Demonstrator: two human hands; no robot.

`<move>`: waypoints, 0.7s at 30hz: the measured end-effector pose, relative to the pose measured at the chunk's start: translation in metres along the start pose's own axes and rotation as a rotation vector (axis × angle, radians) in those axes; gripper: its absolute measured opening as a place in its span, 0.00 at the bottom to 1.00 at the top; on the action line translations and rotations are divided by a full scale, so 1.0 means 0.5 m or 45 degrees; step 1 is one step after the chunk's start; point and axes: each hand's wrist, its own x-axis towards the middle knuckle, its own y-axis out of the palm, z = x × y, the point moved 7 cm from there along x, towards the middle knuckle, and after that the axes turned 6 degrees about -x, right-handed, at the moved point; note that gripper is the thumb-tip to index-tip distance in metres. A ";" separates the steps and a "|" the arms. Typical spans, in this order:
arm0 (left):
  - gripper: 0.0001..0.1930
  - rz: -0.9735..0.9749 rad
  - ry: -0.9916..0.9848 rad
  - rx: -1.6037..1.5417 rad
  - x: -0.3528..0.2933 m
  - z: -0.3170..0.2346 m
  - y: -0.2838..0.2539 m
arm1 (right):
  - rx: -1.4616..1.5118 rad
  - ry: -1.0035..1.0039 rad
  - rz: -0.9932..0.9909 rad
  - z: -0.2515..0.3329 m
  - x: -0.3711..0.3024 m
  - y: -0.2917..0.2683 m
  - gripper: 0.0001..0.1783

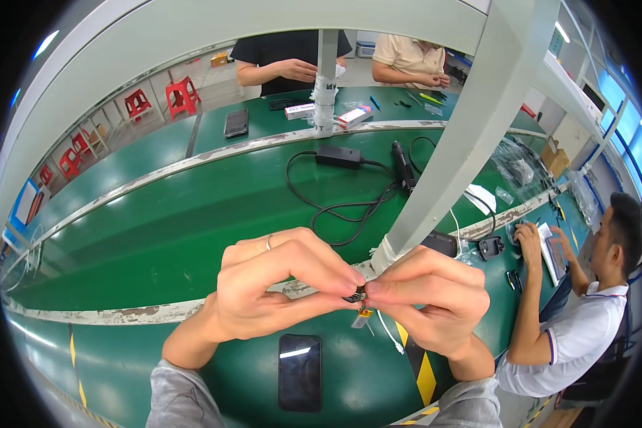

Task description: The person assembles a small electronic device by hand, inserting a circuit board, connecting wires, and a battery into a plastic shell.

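Note:
Both hands meet over the near side of the green bench. My left hand (278,285) is closed in a pinch, and my right hand (435,296) pinches from the other side. Between the fingertips is a small black electronic part (356,294), mostly covered by the fingers. Just below it hangs a small silver piece with a yellow-orange end (362,318), which looks like a pouch battery. A black smartphone (299,372) lies face up on the bench below my hands. Beside my right hand, a white cable (390,332) trails down to its plug.
A slanted grey post (458,153) rises just beyond my hands. Behind it lie a black power adapter (339,156) with a looped cord and a black cylindrical tool (402,165). A co-worker (571,335) handles things at right; two people work across the bench.

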 end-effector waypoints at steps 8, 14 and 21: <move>0.12 0.031 -0.051 -0.050 0.000 0.002 -0.001 | 0.026 -0.032 0.099 0.007 0.006 0.001 0.13; 0.14 -0.010 -0.083 -0.111 0.001 0.005 -0.003 | 0.064 0.034 0.116 0.005 0.014 -0.001 0.13; 0.12 0.034 -0.096 -0.096 0.004 0.003 -0.004 | 0.060 0.064 0.120 0.007 0.015 -0.001 0.12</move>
